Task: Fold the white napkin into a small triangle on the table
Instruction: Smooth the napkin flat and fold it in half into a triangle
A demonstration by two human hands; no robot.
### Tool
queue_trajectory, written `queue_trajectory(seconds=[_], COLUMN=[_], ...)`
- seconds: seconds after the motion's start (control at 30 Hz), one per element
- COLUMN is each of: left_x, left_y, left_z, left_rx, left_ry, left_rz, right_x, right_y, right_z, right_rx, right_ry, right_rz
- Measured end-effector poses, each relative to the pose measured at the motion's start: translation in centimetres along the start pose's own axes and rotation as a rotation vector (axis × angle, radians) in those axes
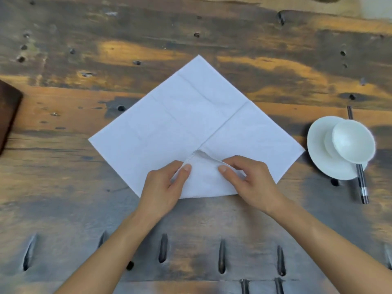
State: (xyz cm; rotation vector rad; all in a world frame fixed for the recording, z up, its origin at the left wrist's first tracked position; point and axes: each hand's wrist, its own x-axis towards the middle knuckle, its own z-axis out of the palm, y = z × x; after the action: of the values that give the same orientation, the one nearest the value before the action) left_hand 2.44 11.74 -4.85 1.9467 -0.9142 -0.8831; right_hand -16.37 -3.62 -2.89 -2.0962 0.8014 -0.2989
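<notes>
The white napkin (pixel 191 115) lies spread on the wooden table (pixel 63 177) like a diamond, one corner pointing away from me. Its near corner is turned up and over toward the middle, forming a small raised flap. My left hand (pixel 163 187) pinches the flap's left edge between thumb and fingers. My right hand (pixel 248 179) pinches the flap's right edge the same way. The flap's tip is crumpled and lifted slightly off the sheet. Crease lines cross the napkin.
A white saucer (pixel 318 158) with a small white bowl (pixel 353 141) stands to the right, with dark chopsticks (pixel 362 187) under it. A dark brown object (pixel 8 111) sits at the left edge. Slots and holes mark the table near me.
</notes>
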Motion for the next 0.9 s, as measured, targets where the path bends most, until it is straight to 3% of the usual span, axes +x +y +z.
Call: queue_trajectory(seconds=[0.57,0.9], left_x=[19.7,29.3], left_y=[3.7,3.0], left_z=[-3.6,-3.9], left_rx=[0.327,0.385], left_ry=[0.109,0.028], left_rz=[0.178,-0.016], right_x=[19.6,27.0], right_y=[2.6,6.3], right_z=[-3.1,-2.4], right_rx=[-0.058,-0.126], right_ry=[0.098,0.179], right_rz=[-0.140,0.198])
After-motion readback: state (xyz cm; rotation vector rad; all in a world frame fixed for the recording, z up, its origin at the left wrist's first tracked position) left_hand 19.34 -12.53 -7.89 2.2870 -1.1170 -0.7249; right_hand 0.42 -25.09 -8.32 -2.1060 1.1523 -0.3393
